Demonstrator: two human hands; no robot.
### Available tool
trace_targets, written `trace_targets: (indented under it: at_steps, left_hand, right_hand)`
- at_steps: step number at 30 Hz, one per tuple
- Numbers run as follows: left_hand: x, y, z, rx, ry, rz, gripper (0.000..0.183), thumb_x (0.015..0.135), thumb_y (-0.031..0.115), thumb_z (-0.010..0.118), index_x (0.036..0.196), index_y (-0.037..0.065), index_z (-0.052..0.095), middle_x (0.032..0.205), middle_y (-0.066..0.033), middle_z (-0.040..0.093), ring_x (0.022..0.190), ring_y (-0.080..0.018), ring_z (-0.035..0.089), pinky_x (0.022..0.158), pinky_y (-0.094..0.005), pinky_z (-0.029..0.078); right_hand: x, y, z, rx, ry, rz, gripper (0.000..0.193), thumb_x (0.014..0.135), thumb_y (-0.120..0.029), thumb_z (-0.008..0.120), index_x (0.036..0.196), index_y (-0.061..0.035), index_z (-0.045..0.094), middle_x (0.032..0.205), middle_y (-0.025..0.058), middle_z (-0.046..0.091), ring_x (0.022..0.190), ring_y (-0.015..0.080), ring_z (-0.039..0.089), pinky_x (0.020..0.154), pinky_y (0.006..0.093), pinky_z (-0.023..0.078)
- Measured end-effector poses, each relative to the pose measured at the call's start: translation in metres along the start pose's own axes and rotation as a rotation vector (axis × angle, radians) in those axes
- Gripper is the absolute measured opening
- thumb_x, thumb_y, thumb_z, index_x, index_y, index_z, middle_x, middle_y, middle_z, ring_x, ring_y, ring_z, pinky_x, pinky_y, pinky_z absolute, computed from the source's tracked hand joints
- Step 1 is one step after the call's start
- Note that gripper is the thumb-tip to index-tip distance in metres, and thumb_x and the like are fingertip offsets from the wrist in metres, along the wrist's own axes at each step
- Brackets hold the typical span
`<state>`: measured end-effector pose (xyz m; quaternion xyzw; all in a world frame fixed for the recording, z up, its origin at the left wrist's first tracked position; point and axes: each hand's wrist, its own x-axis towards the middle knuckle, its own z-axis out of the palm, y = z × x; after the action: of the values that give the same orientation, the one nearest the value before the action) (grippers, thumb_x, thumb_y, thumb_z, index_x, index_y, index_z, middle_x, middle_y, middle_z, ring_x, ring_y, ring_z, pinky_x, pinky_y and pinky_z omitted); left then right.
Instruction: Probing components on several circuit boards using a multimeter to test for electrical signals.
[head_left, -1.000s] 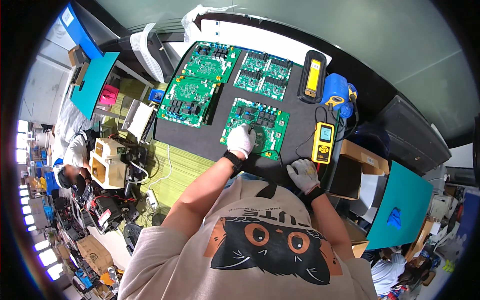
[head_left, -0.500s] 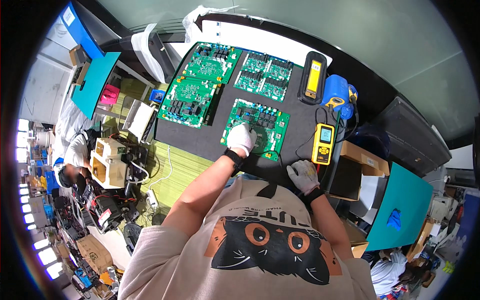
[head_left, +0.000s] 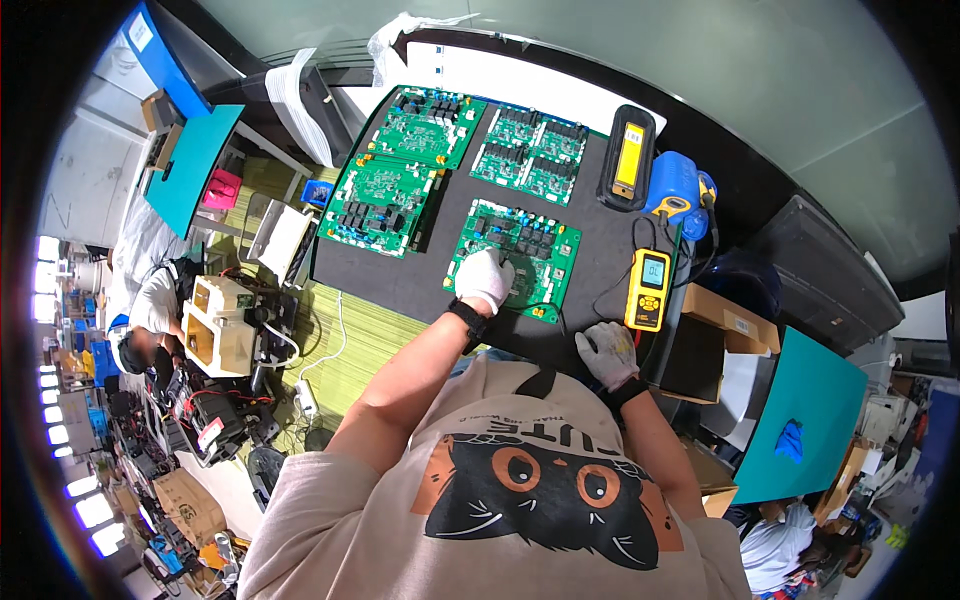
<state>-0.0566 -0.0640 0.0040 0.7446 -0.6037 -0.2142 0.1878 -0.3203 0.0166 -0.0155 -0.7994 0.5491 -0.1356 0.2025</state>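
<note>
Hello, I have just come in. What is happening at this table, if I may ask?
A person in pale gloves is at a dark table. The left hand is over the nearest green circuit board; whether it grips anything is hidden. The right hand is at the table's near edge, beside a yellow handheld meter with its screen lit. More green boards lie farther left and behind, and a blue device stands at the right.
</note>
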Motion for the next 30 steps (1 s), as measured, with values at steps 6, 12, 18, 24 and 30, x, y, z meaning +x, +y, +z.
trace_targets:
  at_steps: [6, 12, 18, 24, 30]
  left_hand:
    - [-0.005, -0.002, 0.0, -0.009, 0.03, 0.004, 0.023, 0.081, 0.029, 0.066, 0.082, 0.007, 0.069, 0.079, -0.0191, 0.068, 0.076, -0.0369, 0.066, 0.068, -0.0454, 0.053]
    - [-0.005, -0.003, 0.008, 0.009, 0.075, 0.026, 0.025, 0.082, 0.027, 0.067, 0.082, 0.003, 0.068, 0.076, -0.0217, 0.067, 0.074, -0.039, 0.066, 0.067, -0.0457, 0.052]
    - [-0.002, -0.005, 0.011, 0.015, 0.064, 0.039, 0.021, 0.082, 0.027, 0.064, 0.078, 0.006, 0.066, 0.076, -0.0196, 0.066, 0.074, -0.0374, 0.065, 0.066, -0.0467, 0.052]
    - [-0.005, -0.01, 0.012, -0.008, 0.079, 0.089, 0.021, 0.082, 0.026, 0.064, 0.078, 0.006, 0.065, 0.075, -0.0195, 0.065, 0.072, -0.038, 0.065, 0.065, -0.0471, 0.051]
    - [-0.002, -0.012, 0.001, 0.007, 0.053, 0.138, 0.02, 0.082, 0.027, 0.065, 0.079, 0.007, 0.065, 0.076, -0.0189, 0.066, 0.073, -0.0376, 0.065, 0.065, -0.0467, 0.052]
  right_hand:
    - [0.0, -0.002, -0.001, -0.012, 0.023, -0.018, 0.023, 0.084, -0.029, 0.064, 0.074, -0.0081, 0.064, 0.077, 0.0084, 0.062, 0.082, 0.029, 0.059, 0.076, 0.0425, 0.046]
    - [0.0, 0.0, 0.002, -0.009, 0.052, -0.035, 0.023, 0.084, -0.029, 0.065, 0.073, -0.0086, 0.063, 0.076, 0.0083, 0.061, 0.081, 0.029, 0.059, 0.075, 0.0428, 0.047]
    - [-0.001, 0.003, 0.004, -0.014, 0.076, -0.049, 0.022, 0.083, -0.029, 0.065, 0.073, -0.0094, 0.063, 0.077, 0.008, 0.061, 0.081, 0.0288, 0.059, 0.075, 0.043, 0.047]
    - [-0.001, 0.0, 0.001, -0.006, 0.071, -0.049, 0.023, 0.084, -0.029, 0.065, 0.073, -0.0095, 0.063, 0.077, 0.008, 0.061, 0.08, 0.0289, 0.059, 0.075, 0.0432, 0.047]
    - [-0.001, 0.0, 0.001, -0.005, 0.062, -0.042, 0.023, 0.084, -0.03, 0.064, 0.074, -0.0092, 0.063, 0.077, 0.0088, 0.061, 0.082, 0.0294, 0.059, 0.076, 0.0434, 0.047]
